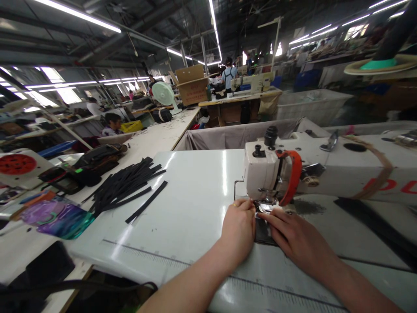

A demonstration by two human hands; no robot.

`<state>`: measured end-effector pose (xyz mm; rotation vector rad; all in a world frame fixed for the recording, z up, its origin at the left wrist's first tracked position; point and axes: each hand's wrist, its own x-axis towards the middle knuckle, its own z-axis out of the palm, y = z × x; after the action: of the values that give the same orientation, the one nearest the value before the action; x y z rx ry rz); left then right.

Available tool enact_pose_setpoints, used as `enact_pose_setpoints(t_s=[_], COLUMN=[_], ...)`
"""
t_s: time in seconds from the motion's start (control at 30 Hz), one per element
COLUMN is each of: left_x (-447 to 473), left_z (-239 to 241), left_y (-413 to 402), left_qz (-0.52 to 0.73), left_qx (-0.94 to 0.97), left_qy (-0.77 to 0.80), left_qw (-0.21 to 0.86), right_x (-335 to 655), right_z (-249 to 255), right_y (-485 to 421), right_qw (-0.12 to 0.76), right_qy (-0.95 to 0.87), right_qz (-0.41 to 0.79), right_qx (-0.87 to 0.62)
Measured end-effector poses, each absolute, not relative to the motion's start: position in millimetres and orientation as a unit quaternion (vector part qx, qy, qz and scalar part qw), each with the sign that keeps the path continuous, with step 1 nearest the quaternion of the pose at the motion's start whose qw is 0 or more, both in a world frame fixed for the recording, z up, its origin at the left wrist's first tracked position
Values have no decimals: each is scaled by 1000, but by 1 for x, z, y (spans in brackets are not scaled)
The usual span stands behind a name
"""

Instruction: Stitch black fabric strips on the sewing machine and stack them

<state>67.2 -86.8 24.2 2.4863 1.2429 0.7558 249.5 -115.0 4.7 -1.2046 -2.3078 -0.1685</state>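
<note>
Both hands meet at the needle area of a white sewing machine [260, 167] with an orange guard. My left hand [239, 224] is closed just left of the presser foot [266, 208], fingers bent and pressed together. Whatever it pinches is hidden behind the fingers. From the right, my right hand [298, 237] reaches in with its fingertips close together at the foot. A tiny whitish bit shows by its index fingertip, too small to name. Under the fingertips lies the dark needle plate [263, 232].
Black strips [130, 184] lie in a loose pile at the left, one apart from the others. A purple-and-teal bottle [58, 217] rests beside the table. A ruler scale [156, 256] runs along the front edge. Behind are a fan [163, 93] and a cardboard box [192, 84].
</note>
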Motion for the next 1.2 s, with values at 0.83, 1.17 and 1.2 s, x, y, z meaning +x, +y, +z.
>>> enact_pose_setpoints(t_s=[0.83, 1.17, 1.2], left_x=[70, 72, 73], left_z=[28, 29, 29], left_y=[-86, -81, -79], left_qz=[173, 122, 112], left_qx=[864, 872, 872], left_qy=[460, 461, 465], left_qw=[106, 105, 104], right_x=[251, 251, 251], right_z=[-2, -2, -2], right_y=[-116, -115, -115], right_qw=[257, 252, 250], right_qy=[-854, -852, -852], right_qz=[-77, -84, -80], right_qx=[-446, -451, -452])
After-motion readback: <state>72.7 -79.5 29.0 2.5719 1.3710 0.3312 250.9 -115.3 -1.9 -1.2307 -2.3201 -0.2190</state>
